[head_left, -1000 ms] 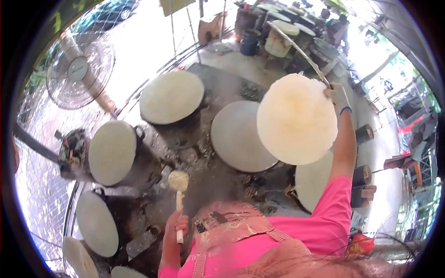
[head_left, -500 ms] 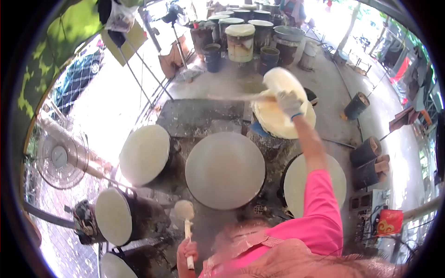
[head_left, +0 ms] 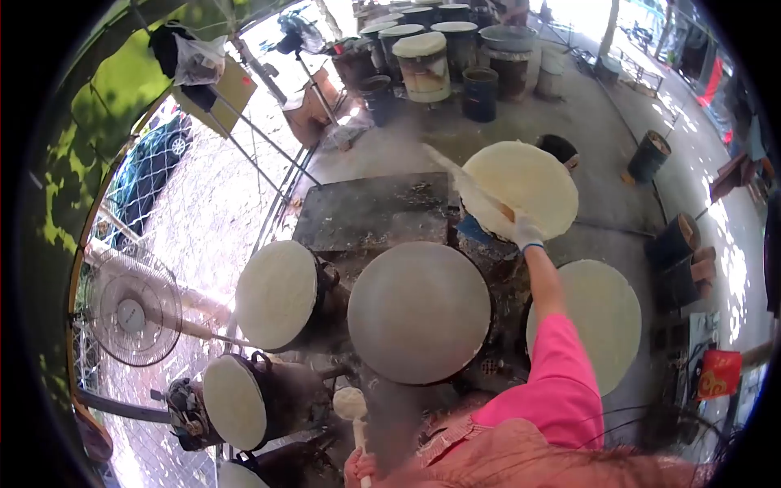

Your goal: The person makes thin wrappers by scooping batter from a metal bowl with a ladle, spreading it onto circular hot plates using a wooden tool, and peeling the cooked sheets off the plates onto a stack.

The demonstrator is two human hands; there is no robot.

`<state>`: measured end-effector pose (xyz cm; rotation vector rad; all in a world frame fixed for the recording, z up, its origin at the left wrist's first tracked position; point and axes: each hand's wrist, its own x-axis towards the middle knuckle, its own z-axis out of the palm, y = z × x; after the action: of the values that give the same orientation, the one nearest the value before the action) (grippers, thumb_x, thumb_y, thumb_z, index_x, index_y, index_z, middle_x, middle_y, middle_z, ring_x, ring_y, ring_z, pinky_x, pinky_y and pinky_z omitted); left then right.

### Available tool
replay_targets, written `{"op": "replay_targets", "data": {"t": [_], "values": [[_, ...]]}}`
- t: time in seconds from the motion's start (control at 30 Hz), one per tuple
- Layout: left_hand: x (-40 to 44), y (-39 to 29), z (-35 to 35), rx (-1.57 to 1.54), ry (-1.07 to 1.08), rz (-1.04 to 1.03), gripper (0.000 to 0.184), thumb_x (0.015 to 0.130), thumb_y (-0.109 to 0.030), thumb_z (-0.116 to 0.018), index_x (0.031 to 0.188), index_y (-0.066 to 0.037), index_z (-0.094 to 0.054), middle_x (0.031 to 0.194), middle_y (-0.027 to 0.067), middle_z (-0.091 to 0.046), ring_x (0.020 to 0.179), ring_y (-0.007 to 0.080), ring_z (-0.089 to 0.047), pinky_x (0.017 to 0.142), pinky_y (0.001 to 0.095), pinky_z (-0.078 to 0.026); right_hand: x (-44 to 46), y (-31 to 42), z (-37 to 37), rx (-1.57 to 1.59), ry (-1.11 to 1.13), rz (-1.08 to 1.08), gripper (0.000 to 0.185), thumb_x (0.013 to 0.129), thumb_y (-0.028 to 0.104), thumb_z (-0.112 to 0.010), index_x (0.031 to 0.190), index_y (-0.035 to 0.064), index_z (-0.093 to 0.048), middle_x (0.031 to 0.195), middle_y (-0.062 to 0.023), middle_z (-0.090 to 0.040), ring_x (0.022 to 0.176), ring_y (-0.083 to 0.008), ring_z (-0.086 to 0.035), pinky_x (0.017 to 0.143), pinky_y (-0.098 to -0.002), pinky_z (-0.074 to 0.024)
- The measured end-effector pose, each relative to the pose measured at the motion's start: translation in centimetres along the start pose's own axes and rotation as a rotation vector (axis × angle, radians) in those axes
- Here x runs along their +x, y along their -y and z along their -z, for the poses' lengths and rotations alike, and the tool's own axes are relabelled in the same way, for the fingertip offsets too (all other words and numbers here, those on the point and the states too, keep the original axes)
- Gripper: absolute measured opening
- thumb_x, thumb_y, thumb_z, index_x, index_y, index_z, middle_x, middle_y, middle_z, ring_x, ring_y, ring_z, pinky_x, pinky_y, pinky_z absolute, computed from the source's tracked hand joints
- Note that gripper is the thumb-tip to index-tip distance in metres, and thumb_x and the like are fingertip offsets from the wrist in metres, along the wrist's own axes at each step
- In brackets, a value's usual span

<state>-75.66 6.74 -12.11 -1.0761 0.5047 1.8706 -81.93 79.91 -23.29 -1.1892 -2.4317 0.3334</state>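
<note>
My right hand (head_left: 529,231), in a white glove, is closed on the handle of a long flat spatula (head_left: 478,189). The spatula's blade points up and left, over the left edge of a round stack of pale, thin sheets (head_left: 525,180). The top sheet lies spread out. Low in the view, my left hand (head_left: 360,468) grips a ladle (head_left: 350,403) upright by its pale handle; its bowl is coated with pale batter. Between my hands is a round greyish griddle top (head_left: 420,313).
Pale sheets cover round tops at left (head_left: 277,295), lower left (head_left: 234,403) and right (head_left: 590,321). A dark slab (head_left: 370,213) lies ahead. A fan (head_left: 133,313) stands at left. Several drums (head_left: 423,69) stand at the back.
The folded pale sheet at my right hand now lies flat on the stack. My right hand moved down to the stack's near edge with the spatula. My left hand still holds the ladle.
</note>
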Motion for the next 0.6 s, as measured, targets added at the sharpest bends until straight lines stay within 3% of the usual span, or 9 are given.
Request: {"op": "replay_targets", "data": {"t": [0.07, 0.17, 0.23, 0.3, 0.33, 0.4, 0.53, 0.57, 0.6], "values": [[0.1, 0.3, 0.8, -0.006, 0.007, -0.01, 0.028, 0.096, -0.026, -0.046, 0.118, -0.009, -0.055, 0.058, -0.0029, -0.035, 0.042, 0.0052, -0.035, 0.036, 0.0204, -0.032, -1.4, -0.2, 3.0, 0.019, 0.153, -0.19, 0.035, 0.086, 0.037, -0.053, 0.108, 0.0107, -0.06, 0.104, -0.0222, -0.063, 0.096, -0.0402, -0.061, 0.084, -0.05, -0.0472], [0.1, 0.6, 2.5, -0.047, 0.045, -0.003, 0.029, 0.096, -0.026, -0.047, 0.118, -0.01, -0.056, 0.058, -0.0026, -0.035, 0.043, 0.0057, -0.035, 0.036, 0.0208, -0.033, -1.9, -1.6, 4.7, -0.095, 0.183, -0.215, 0.037, 0.085, 0.038, -0.053, 0.107, 0.0103, -0.061, 0.107, -0.0209, -0.063, 0.1, -0.0398, -0.06, 0.085, -0.0489, -0.0473], [-1.0, 1.6, 0.5, -0.262, 0.169, 0.137, 0.029, 0.096, -0.025, -0.046, 0.12, -0.01, -0.055, 0.058, -0.0026, -0.034, 0.043, 0.0053, -0.034, 0.036, 0.0205, -0.032, -1.8, -2.0, 5.5, -0.103, 0.173, -0.259, 0.038, 0.085, 0.039, -0.053, 0.107, 0.0097, -0.062, 0.108, -0.0188, -0.063, 0.101, -0.0387, -0.06, 0.085, -0.0475, -0.0478], [-2.3, 2.5, -0.5, -0.444, 0.292, 0.174, 0.029, 0.097, -0.023, -0.046, 0.122, -0.01, -0.053, 0.058, -0.0026, -0.034, 0.044, 0.005, -0.033, 0.036, 0.02, -0.032, 0.0, -8.1, 1.2, -0.067, 0.037, -0.076, 0.038, 0.085, 0.04, -0.053, 0.106, 0.011, -0.063, 0.109, -0.0176, -0.063, 0.1, -0.0375, -0.061, 0.085, -0.0455, -0.0484], [-2.4, 2.9, -0.4, -0.437, 0.316, 0.131, 0.03, 0.097, -0.022, -0.046, 0.123, -0.01, -0.052, 0.059, -0.0025, -0.034, 0.044, 0.0049, -0.033, 0.036, 0.0196, -0.031, -0.2, -7.7, 2.8, -0.266, 0.162, -0.104, 0.038, 0.086, 0.039, -0.054, 0.109, 0.0089, -0.062, 0.109, -0.017, -0.064, 0.099, -0.0366, -0.06, 0.086, -0.0442, -0.0476], [-2.7, 4.0, 0.6, -0.425, 0.366, 0.032, 0.03, 0.097, -0.021, -0.046, 0.124, -0.009, -0.049, 0.059, -0.0024, -0.034, 0.044, 0.0047, -0.033, 0.036, 0.0189, -0.031, 0.1, -7.3, 2.5, -0.257, 0.061, 0.021, 0.038, 0.087, 0.038, -0.054, 0.11, 0.0081, -0.062, 0.109, -0.0166, -0.064, 0.099, -0.036, -0.06, 0.087, -0.0434, -0.0475], [-2.9, 5.4, 2.3, -0.496, 0.424, -0.119, 0.031, 0.097, -0.017, -0.045, 0.128, -0.009, -0.044, 0.061, -0.0021, -0.034, 0.044, 0.0044, -0.032, 0.036, 0.0176, -0.03, -2.1, 2.8, 2.0, 0.113, -0.223, 0.445, 0.039, 0.088, 0.035, -0.055, 0.113, 0.0063, -0.061, 0.109, -0.0157, -0.064, 0.1, -0.0349, -0.06, 0.087, -0.042, -0.0472], [-4.1, 5.0, 3.0, -0.533, 0.424, -0.161, 0.032, 0.098, -0.016, -0.044, 0.129, -0.009, -0.043, 0.061, -0.002, -0.034, 0.044, 0.0043, -0.032, 0.036, 0.0172, -0.03, -4.3, 6.1, 1.7, 0.235, -0.213, 0.532, 0.039, 0.088, 0.035, -0.055, 0.113, 0.0059, -0.061, 0.11, -0.0155, -0.064, 0.1, -0.0346, -0.06, 0.088, -0.0416, -0.0472], [-6.3, 4.6, 2.1, -0.539, 0.376, -0.115, 0.034, 0.097, -0.016, -0.047, 0.129, -0.007, -0.04, 0.063, -0.0019, -0.035, 0.043, 0.004, -0.032, 0.035, 0.0168, -0.028, -8.7, 13.1, 5.1, 0.089, 0.009, 0.536, 0.039, 0.091, 0.03, -0.054, 0.117, 0.0013, -0.059, 0.111, -0.0157, -0.064, 0.103, -0.031, -0.06, 0.088, -0.0382, -0.0466]]}}
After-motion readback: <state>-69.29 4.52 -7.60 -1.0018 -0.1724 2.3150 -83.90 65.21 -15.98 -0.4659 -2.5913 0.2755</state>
